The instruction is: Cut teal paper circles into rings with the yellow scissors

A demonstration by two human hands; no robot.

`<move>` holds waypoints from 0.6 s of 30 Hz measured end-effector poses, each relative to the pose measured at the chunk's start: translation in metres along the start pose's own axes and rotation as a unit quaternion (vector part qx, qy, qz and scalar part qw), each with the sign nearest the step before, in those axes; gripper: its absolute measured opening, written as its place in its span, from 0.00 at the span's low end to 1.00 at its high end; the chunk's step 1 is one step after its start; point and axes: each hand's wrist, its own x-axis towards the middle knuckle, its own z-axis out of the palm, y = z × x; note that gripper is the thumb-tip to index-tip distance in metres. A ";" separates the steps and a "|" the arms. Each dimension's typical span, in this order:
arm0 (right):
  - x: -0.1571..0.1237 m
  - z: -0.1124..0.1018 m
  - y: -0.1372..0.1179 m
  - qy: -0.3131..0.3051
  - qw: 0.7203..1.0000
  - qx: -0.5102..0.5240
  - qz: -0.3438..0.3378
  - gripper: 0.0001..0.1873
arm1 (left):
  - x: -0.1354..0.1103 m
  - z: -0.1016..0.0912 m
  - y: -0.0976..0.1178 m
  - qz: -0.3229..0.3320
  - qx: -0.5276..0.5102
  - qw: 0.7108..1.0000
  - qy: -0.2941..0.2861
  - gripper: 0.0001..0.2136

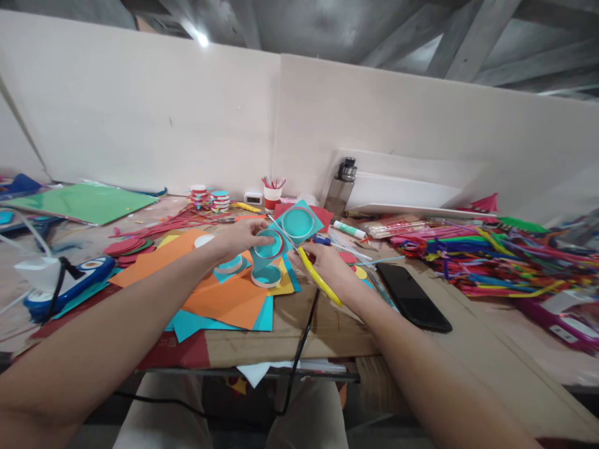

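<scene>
My left hand [248, 240] is closed, its thumb and fingers pinching a small round cup-like ring with a teal paper base [270, 244]. Beside it, my right hand [322, 265] is wrapped around yellow-handled scissors [321, 280], their metal end close to the teal paper. Just beyond both hands is a teal square with a round rim on it [298, 222]. Below my left hand sits another teal-bottomed ring [266, 275]. A further ring [228, 264] rests on the orange sheets [229, 302], partly behind my left hand.
A black phone [414, 296] lies right of my right forearm. Bundles of coloured pipe cleaners [486, 255] cover the right side. A power strip [70, 290] and green sheet pack [84, 202] are at left. A bottle [339, 190], glue stick [349, 229] and cup [272, 196] stand or lie behind.
</scene>
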 end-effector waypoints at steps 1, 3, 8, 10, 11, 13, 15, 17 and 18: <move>0.000 0.001 0.001 -0.005 1.000 0.005 0.005 0.21 | 0.000 0.000 0.000 -0.009 -0.003 1.000 0.001 0.13; 0.001 0.003 0.004 -0.018 1.000 0.003 0.022 0.22 | 0.000 -0.002 -0.001 -0.027 -0.012 1.000 0.000 0.13; 0.005 0.003 0.011 -0.017 0.997 -0.025 0.065 0.21 | 0.005 -0.008 -0.013 -0.081 -0.053 0.995 0.020 0.18; 0.006 0.002 0.012 0.011 0.998 -0.007 0.062 0.21 | 0.007 -0.010 -0.016 -0.088 -0.088 0.991 0.041 0.20; 0.006 0.001 0.012 0.029 0.998 0.007 0.062 0.21 | 0.008 -0.011 -0.017 -0.083 -0.111 0.989 0.045 0.20; 0.005 0.000 0.011 0.076 0.994 0.038 0.067 0.22 | 0.009 -0.010 -0.014 -0.062 -0.161 0.984 0.039 0.19; 0.004 -0.001 0.010 0.122 0.986 0.082 0.075 0.21 | 0.009 -0.008 -0.010 -0.047 -0.203 0.977 0.041 0.17; 0.003 -0.001 0.009 0.157 0.976 0.127 0.082 0.21 | 0.008 -0.007 -0.005 -0.042 -0.236 0.969 0.059 0.14; 0.001 -0.002 0.008 0.171 0.971 0.146 0.084 0.21 | 0.007 -0.006 -0.004 -0.043 -0.250 0.964 0.074 0.12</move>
